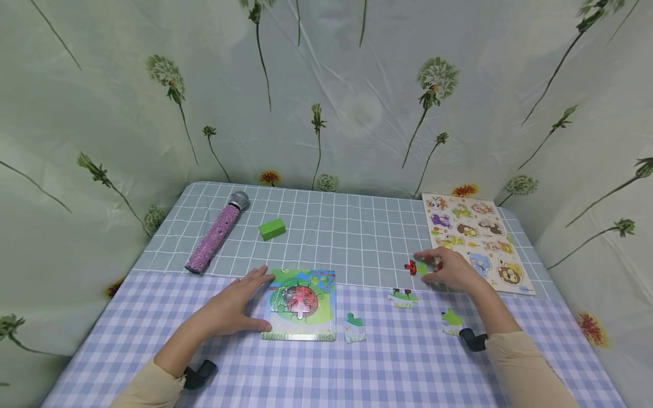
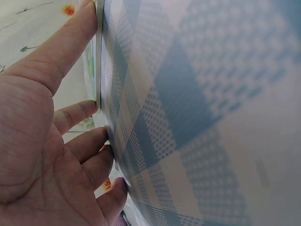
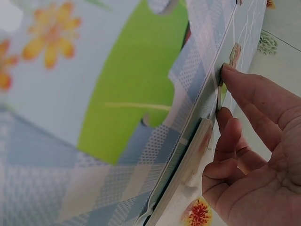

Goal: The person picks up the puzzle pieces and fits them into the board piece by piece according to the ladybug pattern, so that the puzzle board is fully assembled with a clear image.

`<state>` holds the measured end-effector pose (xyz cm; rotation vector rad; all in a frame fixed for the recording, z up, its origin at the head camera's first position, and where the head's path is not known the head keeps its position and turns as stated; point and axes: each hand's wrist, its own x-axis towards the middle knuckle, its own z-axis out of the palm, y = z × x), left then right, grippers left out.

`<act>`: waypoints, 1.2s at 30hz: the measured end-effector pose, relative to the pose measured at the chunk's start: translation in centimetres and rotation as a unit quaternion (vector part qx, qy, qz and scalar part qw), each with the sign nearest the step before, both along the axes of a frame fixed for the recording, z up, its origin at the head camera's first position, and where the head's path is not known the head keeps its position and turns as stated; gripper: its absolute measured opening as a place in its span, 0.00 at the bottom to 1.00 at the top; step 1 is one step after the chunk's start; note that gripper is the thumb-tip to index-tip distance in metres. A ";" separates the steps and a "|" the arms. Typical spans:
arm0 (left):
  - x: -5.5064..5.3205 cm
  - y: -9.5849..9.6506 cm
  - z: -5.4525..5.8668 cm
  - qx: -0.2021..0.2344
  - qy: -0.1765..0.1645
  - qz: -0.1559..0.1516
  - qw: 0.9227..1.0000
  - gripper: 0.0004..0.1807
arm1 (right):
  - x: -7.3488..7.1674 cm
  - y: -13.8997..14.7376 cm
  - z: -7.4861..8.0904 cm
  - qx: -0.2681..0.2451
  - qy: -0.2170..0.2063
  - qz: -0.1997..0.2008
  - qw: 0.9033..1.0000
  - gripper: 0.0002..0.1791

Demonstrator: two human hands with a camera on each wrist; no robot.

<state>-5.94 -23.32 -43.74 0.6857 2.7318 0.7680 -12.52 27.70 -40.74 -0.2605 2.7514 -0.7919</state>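
Note:
A square ladybug puzzle (image 1: 302,305) lies on the checked cloth. My left hand (image 1: 232,306) touches its left edge with thumb and index finger, spread apart. The left wrist view shows that hand's thumb (image 2: 61,52) against the thin board edge, the other fingers on the cloth. My right hand (image 1: 451,269) pinches a red and green puzzle piece (image 1: 419,267) by its edges, low over the grey cloth. Loose on the checked cloth are a piece with a green knob (image 1: 355,328), a piece with dark marks (image 1: 403,298) and a green and white piece (image 1: 452,321).
A pink glittery microphone (image 1: 216,233) lies at the back left, a green block (image 1: 272,229) beside it. An animal puzzle board (image 1: 474,241) lies at the right, close to my right hand. Flowered fabric (image 1: 347,102) hangs behind the table.

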 end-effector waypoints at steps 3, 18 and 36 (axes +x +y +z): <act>0.0 0.0 -0.1 -0.001 0.000 0.000 1.000 0.61 | 0.1 0.0 0.0 0.003 0.000 -0.002 1.000 0.30; -0.1 -0.2 -0.4 -0.003 -0.001 0.004 1.000 0.61 | -0.1 0.0 -0.2 0.026 0.016 0.031 0.999 0.27; 0.0 -0.1 -0.3 -0.004 0.005 0.003 1.000 0.61 | 0.0 -0.2 -0.7 0.028 0.048 0.052 0.997 0.26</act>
